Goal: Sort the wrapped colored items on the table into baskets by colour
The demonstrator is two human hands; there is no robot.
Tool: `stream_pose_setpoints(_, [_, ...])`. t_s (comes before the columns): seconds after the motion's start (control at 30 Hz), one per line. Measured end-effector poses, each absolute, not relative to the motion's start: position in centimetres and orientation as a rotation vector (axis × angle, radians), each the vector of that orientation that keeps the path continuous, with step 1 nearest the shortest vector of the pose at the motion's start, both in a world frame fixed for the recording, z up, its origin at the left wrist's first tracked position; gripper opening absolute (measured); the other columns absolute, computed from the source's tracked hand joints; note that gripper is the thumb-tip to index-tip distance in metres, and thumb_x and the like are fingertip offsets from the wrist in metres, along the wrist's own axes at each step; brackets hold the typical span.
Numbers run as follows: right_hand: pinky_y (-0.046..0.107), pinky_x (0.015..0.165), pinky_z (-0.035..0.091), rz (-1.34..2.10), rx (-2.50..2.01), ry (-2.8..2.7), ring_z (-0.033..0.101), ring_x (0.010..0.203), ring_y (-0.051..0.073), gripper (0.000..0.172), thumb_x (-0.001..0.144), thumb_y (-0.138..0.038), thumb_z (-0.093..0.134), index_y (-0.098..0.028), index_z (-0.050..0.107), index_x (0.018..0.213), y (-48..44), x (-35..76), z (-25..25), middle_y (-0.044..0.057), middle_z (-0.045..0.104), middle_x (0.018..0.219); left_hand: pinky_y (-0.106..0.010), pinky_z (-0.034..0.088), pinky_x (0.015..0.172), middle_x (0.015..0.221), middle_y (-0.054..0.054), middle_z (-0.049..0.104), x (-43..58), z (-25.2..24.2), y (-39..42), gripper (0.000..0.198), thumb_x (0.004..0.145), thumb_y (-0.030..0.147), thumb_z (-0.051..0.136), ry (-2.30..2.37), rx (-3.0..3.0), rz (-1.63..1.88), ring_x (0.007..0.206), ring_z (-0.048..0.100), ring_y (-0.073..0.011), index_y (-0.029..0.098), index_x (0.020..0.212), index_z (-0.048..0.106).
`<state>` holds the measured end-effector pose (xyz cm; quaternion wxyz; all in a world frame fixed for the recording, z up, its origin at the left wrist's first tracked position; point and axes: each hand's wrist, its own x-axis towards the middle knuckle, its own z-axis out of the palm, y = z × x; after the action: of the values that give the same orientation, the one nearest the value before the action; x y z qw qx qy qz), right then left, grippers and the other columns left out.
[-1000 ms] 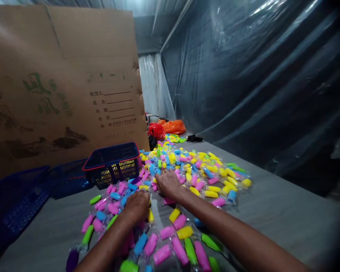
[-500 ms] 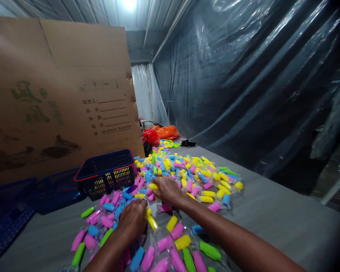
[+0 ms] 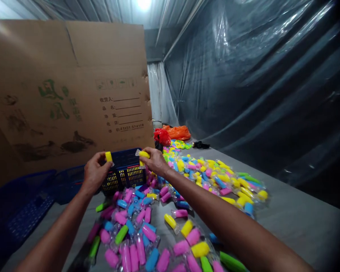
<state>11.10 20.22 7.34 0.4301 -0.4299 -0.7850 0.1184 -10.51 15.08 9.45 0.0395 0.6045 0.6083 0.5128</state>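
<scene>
Wrapped packets (image 3: 149, 233) lie on the table (image 3: 300, 230) before a basket (image 3: 127, 175).

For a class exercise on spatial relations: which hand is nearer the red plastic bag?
Right. The right hand is just below the red plastic bag in view; the left hand is farther off to its left, at the left end of the dark blue basket.
</scene>
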Motion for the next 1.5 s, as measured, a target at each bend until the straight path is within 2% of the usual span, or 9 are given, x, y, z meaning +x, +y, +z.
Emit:
stream_pose_setpoints(0.17, [0.025,0.074,0.041,0.206,-1.155,-2.047,0.058,0.088,0.018,0.019,0.082,-0.026,0.055,-0.020,0.061,0.099,22.8,8.2,8.5,0.003,0.066,0.094,-0.026,0.043,0.072,0.096,-0.004,0.066,-12.1,9.4,17.0,0.035,0.071,0.025,0.049,2.339,2.116,1.044,0.086,0.060,-0.0192,0.019,0.104,0.057])
stream_pose_setpoints(0.27, [0.030,0.076,0.042,0.190,-1.235,-2.165,0.059,0.092,0.023,0.021,0.078,-0.024,0.059,-0.019,0.064,0.098,24.3,7.2,8.1,0.007,0.066,0.096,-0.031,0.042,0.073,0.096,-0.009,0.067,-12.6,8.2,18.2,0.030,0.074,0.026,0.046,2.436,2.125,0.747,0.091,0.060,-0.0253,0.017,0.099,0.061])
stream_pose_setpoints(0.37, [0.035,0.082,0.041,0.197,-1.290,-2.275,0.057,0.097,0.026,0.023,0.075,-0.021,0.062,-0.017,0.065,0.098,25.6,6.7,7.5,0.009,0.065,0.100,-0.037,0.040,0.077,0.098,-0.012,0.067,-12.9,7.1,18.9,0.034,0.080,0.029,0.036,2.474,2.107,0.601,0.097,0.058,-0.0305,0.017,0.093,0.066])
stream_pose_setpoints(0.63, [0.033,0.089,0.037,0.123,-1.256,-2.281,0.050,0.106,0.022,0.045,0.082,-0.022,0.058,-0.015,0.050,0.126,24.1,8.2,7.0,0.010,0.056,0.116,-0.035,0.039,0.078,0.107,-0.009,0.066,-13.3,5.9,19.1,0.041,0.084,0.028,0.030,2.499,2.238,0.430,0.097,0.057,-0.0284,0.020,0.100,0.066])
stream_pose_setpoints(0.83, [0.025,0.064,0.035,0.090,-1.130,-2.575,0.055,0.065,0.015,0.018,0.081,-0.013,0.050,-0.015,0.067,0.075,15.4,14.5,4.5,0.003,0.062,0.069,-0.035,0.037,0.082,0.107,-0.010,0.064,-13.2,5.4,18.8,0.041,0.083,0.025,0.029,2.549,2.240,0.576,0.098,0.055,-0.0276,0.017,0.105,0.063])
stream_pose_setpoints(0.93, [0.029,0.069,0.034,0.024,-1.255,-2.709,0.056,0.071,0.018,0.016,0.082,-0.020,0.054,-0.016,0.067,0.073,11.3,17.0,2.2,0.006,0.064,0.071,-0.038,0.034,0.089,0.114,-0.015,0.057,-11.8,5.2,17.7,0.044,0.084,0.025,0.032,2.640,2.236,0.828,0.108,0.046,-0.0302,0.011,0.119,0.053])
stream_pose_setpoints(1.03, [0.034,0.076,0.035,-0.079,-1.313,-2.763,0.055,0.085,0.024,0.021,0.083,-0.032,0.055,-0.016,0.067,0.080,8.9,17.9,0.5,0.010,0.065,0.084,-0.040,0.031,0.092,0.108,-0.016,0.056,-8.1,4.8,15.8,0.039,0.084,0.027,0.038,2.409,2.556,1.026,0.105,0.043,-0.0290,0.008,0.114,0.054])
stream_pose_setpoints(1.2, [0.041,0.084,0.035,-0.122,-1.358,-2.781,0.049,0.098,0.028,0.023,0.082,-0.030,0.055,-0.012,0.068,0.086,7.7,17.4,-0.1,0.015,0.062,0.094,-0.039,0.033,0.086,0.092,-0.008,0.060,0.2,2.3,12.5,0.018,0.083,0.024,0.046,1.462,3.069,0.271,0.093,0.047,-0.0240,0.018,0.084,0.063])
stream_pose_setpoints(1.5, [0.035,0.081,0.035,-0.016,-1.283,-2.798,0.052,0.089,0.024,0.012,0.074,-0.018,0.059,-0.014,0.068,0.081,6.7,19.2,-0.8,0.009,0.064,0.080,-0.043,0.034,0.085,0.100,-0.015,0.059,3.0,-1.4,14.0,0.028,0.083,0.010,0.035,1.649,2.918,0.128,0.102,0.045,-0.0292,0.014,0.086,0.063])
